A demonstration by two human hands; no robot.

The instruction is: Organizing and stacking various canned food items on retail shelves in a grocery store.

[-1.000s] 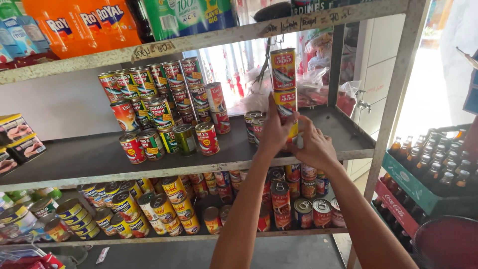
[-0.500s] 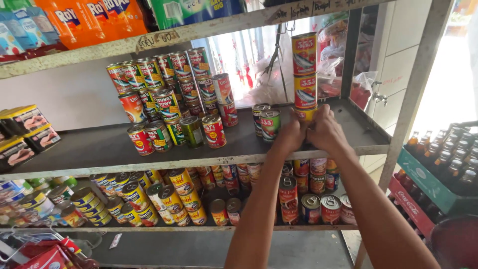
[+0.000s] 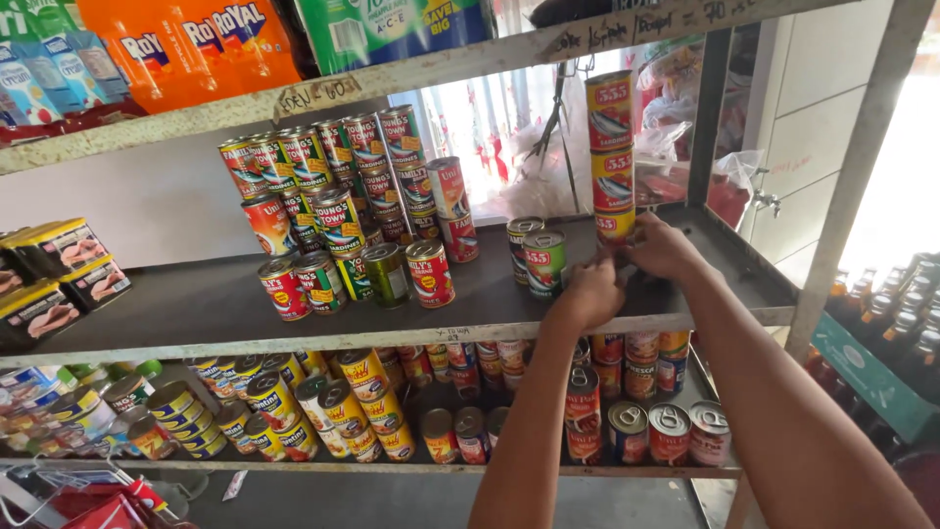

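Shop shelf: grey metal shelf [image 3: 196, 304] is carrying many tins | change: tall stack of red and yellow fish tins [image 3: 610, 157] is now resting on the shelf, no longer lifted | left hand [image 3: 590, 291] and right hand [image 3: 662, 247] are both curling around its bottom tin, steadying it.

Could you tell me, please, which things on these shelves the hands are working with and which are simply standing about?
In hand:
- stack of three red-and-yellow cans, steadied at its base by the left hand and right hand
- green-labelled can beside them

Standing about:
- stacked cans further left
- lower-shelf cans
- crate of bottles
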